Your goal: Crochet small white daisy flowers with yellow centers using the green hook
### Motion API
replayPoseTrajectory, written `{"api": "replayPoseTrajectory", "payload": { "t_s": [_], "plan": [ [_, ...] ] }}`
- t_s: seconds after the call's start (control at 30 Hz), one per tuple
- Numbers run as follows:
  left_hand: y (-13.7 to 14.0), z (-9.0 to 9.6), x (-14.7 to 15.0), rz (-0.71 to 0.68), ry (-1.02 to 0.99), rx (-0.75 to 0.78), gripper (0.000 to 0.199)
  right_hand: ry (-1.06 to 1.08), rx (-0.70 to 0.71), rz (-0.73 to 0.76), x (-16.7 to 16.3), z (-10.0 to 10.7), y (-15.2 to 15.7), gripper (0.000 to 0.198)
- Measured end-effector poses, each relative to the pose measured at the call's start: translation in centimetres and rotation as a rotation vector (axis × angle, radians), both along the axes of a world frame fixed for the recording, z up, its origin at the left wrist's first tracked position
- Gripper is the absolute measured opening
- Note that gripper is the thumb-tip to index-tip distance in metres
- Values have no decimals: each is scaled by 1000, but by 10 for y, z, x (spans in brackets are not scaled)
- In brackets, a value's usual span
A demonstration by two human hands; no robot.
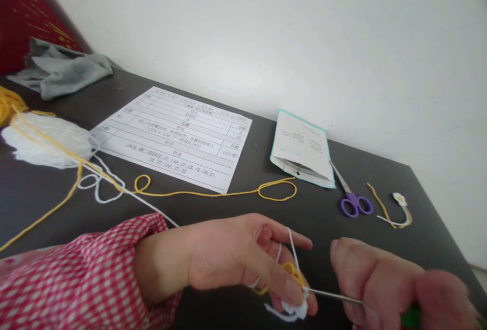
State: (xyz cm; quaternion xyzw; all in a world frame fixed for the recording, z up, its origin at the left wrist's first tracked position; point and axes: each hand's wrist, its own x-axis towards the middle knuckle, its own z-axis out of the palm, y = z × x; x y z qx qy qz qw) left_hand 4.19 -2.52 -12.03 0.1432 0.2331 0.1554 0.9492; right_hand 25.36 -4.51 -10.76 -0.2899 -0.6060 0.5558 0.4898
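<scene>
My left hand [239, 254] pinches a small crochet piece [297, 309] between thumb and fingers. White stitches and a short white tail hang below the thumb, and a yellow part [292, 270] shows above it. White yarn loops over the stretched index finger of this hand. In my right hand [388, 279] is a thin metal crochet hook [331, 295]; a bit of green handle [411, 316] shows under the fingers. The hook's tip meets the white stitches beside my left thumb, and its exact place in the loop is too small to tell.
A white yarn ball [49, 140] and a yellow one [9, 107] lie left, with strands crossing the dark table [213, 208]. Behind are a printed pattern sheet [171, 137] and a grey cloth [76, 74]. Rightward lie a pouch [302, 142], purple scissors [353, 203] and a small crocheted flower [399, 198].
</scene>
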Motion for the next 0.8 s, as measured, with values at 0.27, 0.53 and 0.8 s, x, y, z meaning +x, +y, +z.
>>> {"api": "replayPoseTrajectory", "payload": {
  "t_s": [0.27,0.53,0.8],
  "plan": [
    [0,7,2,174,39,40,50,140,-664,-88,-18,7,2,55],
    [1,10,1,149,51,-20,48,84,-479,-139,-19,5,2,55],
    [2,2,-1,-14,34,-46,49,-87,112,-13,0,-1,0,51]
  ]
}}
